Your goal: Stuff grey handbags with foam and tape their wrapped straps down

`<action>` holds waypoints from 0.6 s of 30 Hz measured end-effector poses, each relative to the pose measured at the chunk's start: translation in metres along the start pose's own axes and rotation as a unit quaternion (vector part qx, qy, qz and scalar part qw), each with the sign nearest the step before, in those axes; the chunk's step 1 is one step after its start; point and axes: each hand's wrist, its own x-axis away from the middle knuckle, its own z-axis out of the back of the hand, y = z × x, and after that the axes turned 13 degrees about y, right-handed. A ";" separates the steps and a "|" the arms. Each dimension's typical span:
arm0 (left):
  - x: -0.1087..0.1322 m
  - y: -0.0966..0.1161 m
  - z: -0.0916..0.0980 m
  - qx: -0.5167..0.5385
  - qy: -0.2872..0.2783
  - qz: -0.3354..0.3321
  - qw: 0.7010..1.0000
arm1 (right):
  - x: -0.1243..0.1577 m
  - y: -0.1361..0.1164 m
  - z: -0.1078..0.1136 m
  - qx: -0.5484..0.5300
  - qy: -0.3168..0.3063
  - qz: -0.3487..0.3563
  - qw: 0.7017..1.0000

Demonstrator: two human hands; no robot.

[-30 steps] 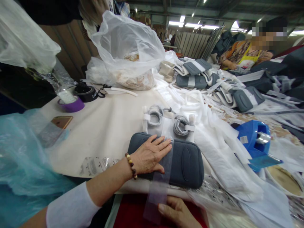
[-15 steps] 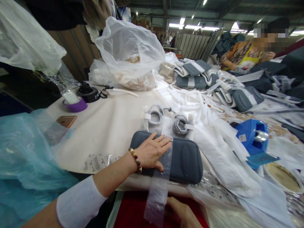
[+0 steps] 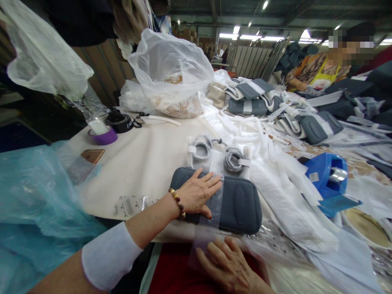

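A dark grey padded cushion [image 3: 248, 204] with an oval molded line lies at the table's front edge. My left hand [image 3: 196, 194] rests flat on it, fingers spread, pressing a translucent plastic strip [image 3: 217, 204] that runs across the cushion and hangs over the front edge. Below the cushion my right hand [image 3: 228, 263] is closed with curled fingers at the strip's lower end; the fingertips are partly hidden. Just behind the cushion sit two coiled grey cables, the left coil [image 3: 201, 148] and the right coil [image 3: 233, 159], each with a white band.
A blue tape dispenser [image 3: 326, 179] and white foam sheets [image 3: 284, 196] lie to the right. Grey padded pieces [image 3: 248, 106] are piled behind. Left are a purple tape roll [image 3: 104, 136], a black roll [image 3: 120, 123], a phone [image 3: 92, 156] and blue plastic [image 3: 36, 196]. A co-worker [image 3: 318, 71] sits at far right.
My right hand has come up from the bottom edge to the strip's hanging end and its fingers have closed there. The left hand stays flat on the cushion.
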 end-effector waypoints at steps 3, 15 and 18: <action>-0.001 0.000 0.000 0.001 -0.003 0.004 1.000 | 0.001 -0.004 -0.002 -0.024 0.001 0.019 1.000; -0.001 0.000 0.000 -0.006 -0.005 -0.002 1.000 | -0.020 -0.015 -0.003 -0.079 0.122 -0.057 0.988; -0.001 0.001 0.000 -0.007 0.003 0.000 1.000 | -0.031 -0.009 0.011 -0.090 0.048 -0.005 0.995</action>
